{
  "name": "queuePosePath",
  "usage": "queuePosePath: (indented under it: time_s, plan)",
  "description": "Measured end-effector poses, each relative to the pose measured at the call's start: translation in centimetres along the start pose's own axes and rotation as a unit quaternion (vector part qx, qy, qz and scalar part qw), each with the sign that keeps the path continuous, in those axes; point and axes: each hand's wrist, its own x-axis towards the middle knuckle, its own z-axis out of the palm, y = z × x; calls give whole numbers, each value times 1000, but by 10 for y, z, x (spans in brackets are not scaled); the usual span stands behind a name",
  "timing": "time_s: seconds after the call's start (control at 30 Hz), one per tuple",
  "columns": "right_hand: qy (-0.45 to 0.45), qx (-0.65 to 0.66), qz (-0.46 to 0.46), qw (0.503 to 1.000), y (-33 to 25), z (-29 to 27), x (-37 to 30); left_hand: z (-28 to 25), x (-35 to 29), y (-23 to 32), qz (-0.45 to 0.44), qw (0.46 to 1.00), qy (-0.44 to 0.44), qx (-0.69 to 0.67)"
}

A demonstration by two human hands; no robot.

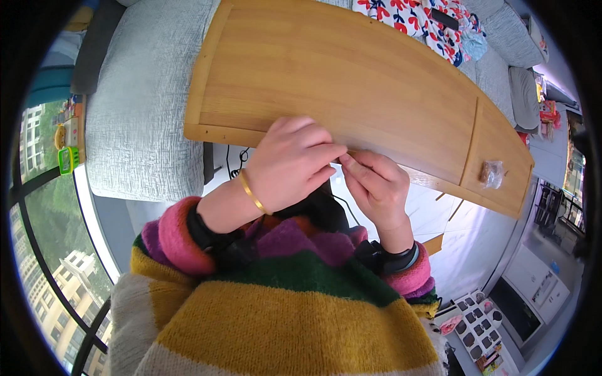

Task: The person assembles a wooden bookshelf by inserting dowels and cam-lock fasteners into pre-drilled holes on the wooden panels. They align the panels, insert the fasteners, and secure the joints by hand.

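My left hand (291, 160) and my right hand (376, 185) meet at the near edge of a wooden table (326, 69). Both hands are closed, with thumbs and forefingers pinched close together. Something small and dark seems to sit between the fingertips, but it is too small and too covered to name. A gold bangle (251, 193) circles my left wrist, and dark bands wrap both wrists below the striped sweater cuffs. Toward the table's right end, a small clear plastic bag (492, 174) with brownish contents lies on the wood.
A grey sofa (144, 106) stands along the left, with more sofa seating beyond the table. On it lie a patterned cloth (401, 15) and a dark phone-like object (444, 19). Black cables (235, 163) hang below the table edge. A rack of dark square items (478, 326) stands lower right.
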Motion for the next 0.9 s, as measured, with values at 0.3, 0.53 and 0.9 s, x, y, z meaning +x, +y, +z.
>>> queuePosePath:
  time_s: [0.3, 0.53, 0.9]
  plan:
    - [2, 440, 358, 824, -13, -25, 0, 20, 8, -9, -24, 999, -19, -16]
    - [16, 575, 450, 683, -25, -43, 2, 15, 11, -8, -42, 998, -48, -19]
    - [-123, 273, 196, 934, -56, -30, -6, 6, -9, 32, -16, 977, -144, -158]
